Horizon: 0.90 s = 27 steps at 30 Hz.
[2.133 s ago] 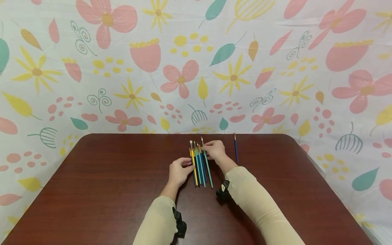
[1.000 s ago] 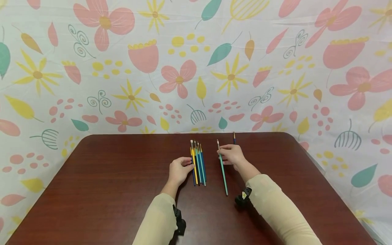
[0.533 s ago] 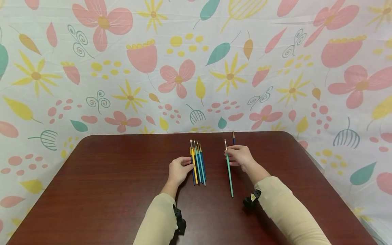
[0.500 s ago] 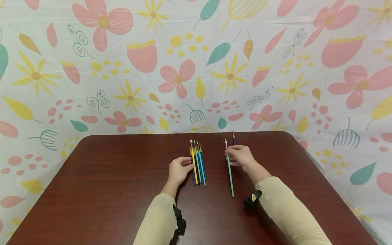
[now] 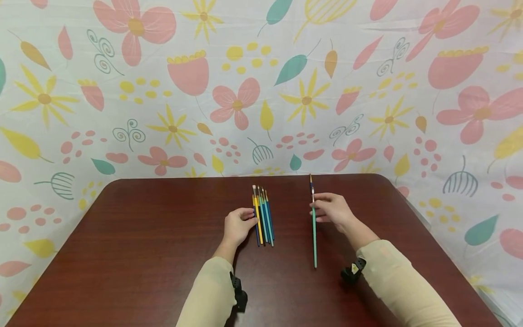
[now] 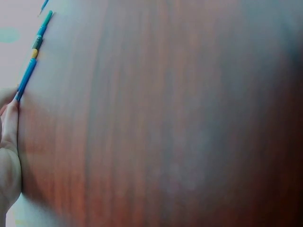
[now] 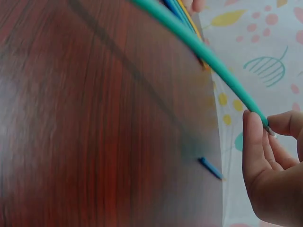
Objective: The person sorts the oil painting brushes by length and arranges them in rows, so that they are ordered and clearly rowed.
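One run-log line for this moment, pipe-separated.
right hand: pinches teal brush, raised above table | left hand: touches left side of brush row | lone blue brush: on table, near far edge

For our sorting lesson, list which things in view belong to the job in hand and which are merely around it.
Part of the job, it seems:
teal brush, pinched by the right hand
row of brushes, touched by the left hand
lone blue brush, apart from the row

Merely around:
table, beneath the brushes
floral cloth, behind it
wrist cameras, worn
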{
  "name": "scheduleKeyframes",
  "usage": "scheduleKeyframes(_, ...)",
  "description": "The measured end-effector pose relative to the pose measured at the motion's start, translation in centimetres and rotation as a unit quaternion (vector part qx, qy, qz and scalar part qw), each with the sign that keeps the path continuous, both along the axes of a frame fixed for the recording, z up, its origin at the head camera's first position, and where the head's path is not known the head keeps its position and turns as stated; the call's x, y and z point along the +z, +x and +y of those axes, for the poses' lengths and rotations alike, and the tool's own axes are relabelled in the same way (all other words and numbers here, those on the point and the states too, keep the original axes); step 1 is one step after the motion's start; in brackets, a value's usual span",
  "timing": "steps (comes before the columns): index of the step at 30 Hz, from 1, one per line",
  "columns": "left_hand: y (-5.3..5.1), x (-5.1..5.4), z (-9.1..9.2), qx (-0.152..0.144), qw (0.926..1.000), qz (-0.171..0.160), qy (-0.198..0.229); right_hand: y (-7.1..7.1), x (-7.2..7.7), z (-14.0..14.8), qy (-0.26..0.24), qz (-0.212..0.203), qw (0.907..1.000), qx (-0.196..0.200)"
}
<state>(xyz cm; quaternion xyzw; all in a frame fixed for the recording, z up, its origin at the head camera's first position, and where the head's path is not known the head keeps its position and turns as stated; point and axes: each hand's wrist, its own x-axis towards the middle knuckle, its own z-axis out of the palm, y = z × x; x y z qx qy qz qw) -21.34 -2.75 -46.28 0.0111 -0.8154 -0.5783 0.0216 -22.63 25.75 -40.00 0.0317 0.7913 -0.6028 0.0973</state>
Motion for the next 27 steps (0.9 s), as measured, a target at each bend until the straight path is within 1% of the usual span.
scheduleKeyframes(4, 0.2, 0.1, 0.0, 0.000, 1.0000, 0.000, -0.002, 0.2, 0.2, 0.8, 0.005, -0.007, 0.9997, 0.024)
scheduleKeyframes(9, 0.2, 0.2, -0.1, -0.002, 1.0000, -0.004, -0.001, 0.3, 0.3, 1.5, 0.005, -0.028, 0.9984, 0.049)
scheduleKeyframes(15, 0.1, 0.2, -0.1, -0.002, 1.0000, -0.006, -0.002, 0.3, -0.4, 2.0, 0.025, -0.058, 0.9968, 0.048)
scheduleKeyframes(18, 0.1, 0.2, -0.1, -0.001, 1.0000, -0.005, -0.002, 0.3, -0.6, 1.9, 0.031, -0.070, 0.9963, 0.039)
scheduleKeyframes(22, 0.1, 0.2, -0.1, 0.000, 1.0000, -0.005, 0.001, 0.3, -0.8, 1.9, 0.039, -0.070, 0.9960, 0.040)
scheduleKeyframes(27, 0.1, 0.1, -0.1, -0.002, 1.0000, -0.006, 0.002, 0.4, -1.3, 2.0, 0.035, -0.061, 0.9963, 0.050)
